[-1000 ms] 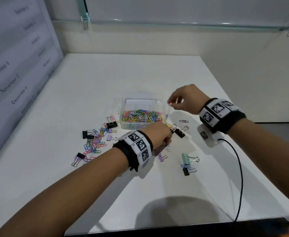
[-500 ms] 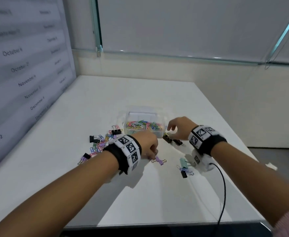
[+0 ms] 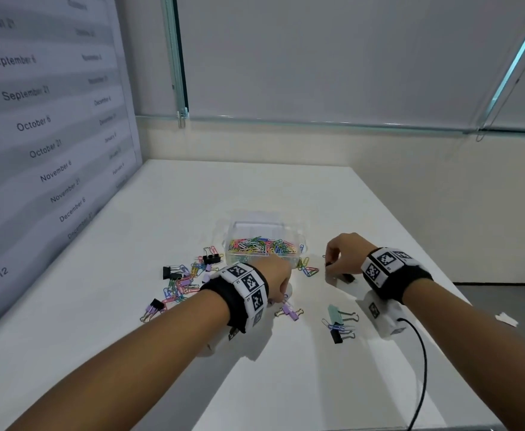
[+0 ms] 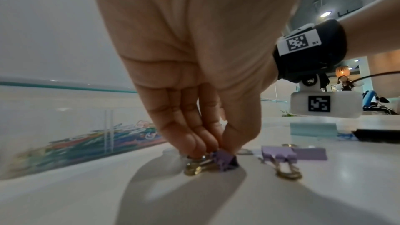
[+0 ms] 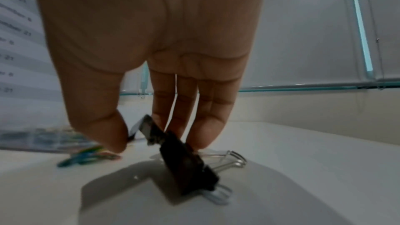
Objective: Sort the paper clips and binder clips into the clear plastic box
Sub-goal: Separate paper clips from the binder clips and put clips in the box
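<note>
Head view: clear plastic box [image 3: 265,231] sits mid-table [image 3: 255,188], already loaded with colourful paper clips [image 3: 261,246]; more clips lie scattered toward the table's left edge, a few binder clips nearer the front right.

Left wrist view: left hand [image 4: 194,57] pinches a small purple binder clip [image 4: 224,159] against the table, thumb and fingertips closed on its body.

Right wrist view: right hand [image 5: 151,49] has a black binder clip [image 5: 186,160] tilted up between thumb and fingers. These look light, stiff and springy, so I'd grab the body, not the slippery wire handles.

White table [image 3: 255,194], dated wall chart [image 3: 37,135], window blind [image 3: 332,57], black cable [image 3: 422,362]
</note>
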{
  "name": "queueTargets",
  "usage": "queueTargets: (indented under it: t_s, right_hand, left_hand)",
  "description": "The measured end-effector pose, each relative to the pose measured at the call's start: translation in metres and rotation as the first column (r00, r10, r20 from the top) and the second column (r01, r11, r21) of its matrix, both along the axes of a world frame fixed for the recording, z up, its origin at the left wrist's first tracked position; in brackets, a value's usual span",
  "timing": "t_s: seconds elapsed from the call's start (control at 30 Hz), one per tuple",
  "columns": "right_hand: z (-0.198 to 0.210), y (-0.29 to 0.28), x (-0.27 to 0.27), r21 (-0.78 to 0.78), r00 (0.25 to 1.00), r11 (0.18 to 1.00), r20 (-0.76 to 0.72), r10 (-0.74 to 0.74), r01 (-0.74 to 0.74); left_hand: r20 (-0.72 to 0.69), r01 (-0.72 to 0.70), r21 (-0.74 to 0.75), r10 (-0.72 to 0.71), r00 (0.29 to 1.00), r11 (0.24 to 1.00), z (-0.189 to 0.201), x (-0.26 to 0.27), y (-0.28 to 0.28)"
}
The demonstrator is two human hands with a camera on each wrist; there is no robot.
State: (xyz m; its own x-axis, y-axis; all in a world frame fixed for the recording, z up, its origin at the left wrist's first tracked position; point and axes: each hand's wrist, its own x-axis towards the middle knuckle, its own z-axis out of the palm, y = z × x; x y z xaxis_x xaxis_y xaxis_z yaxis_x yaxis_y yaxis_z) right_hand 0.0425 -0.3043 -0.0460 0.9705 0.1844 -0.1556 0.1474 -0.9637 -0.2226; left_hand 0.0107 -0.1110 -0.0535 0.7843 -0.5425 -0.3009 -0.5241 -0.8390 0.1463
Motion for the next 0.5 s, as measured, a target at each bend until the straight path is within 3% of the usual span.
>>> queueTargets:
  t_s: [0.27, 0.37, 0.5]
  right_hand:
    - [-0.003, 0.009, 0.015, -0.041, 0.997, 0.996, 0.015, 0.079, -0.079]
    - [-0.004, 0.026, 0.027, -0.103, 0.989, 0.986, -0.085, 0.122, -0.131]
    - [-0.004, 0.033, 0.030, -0.048, 0.977, 0.990, -0.174, 0.126, -0.136]
  left_hand:
    - [0.024, 0.006, 0.007, -0.007, 1.000, 1.000, 0.000, -0.002, -0.003]
    - [0.042, 0.010, 0.024, -0.011, 0.999, 1.000, 0.000, -0.002, -0.005]
    - [0.038, 0.022, -0.010, -0.021, 0.999, 1.000, 0.001, 0.000, -0.003]
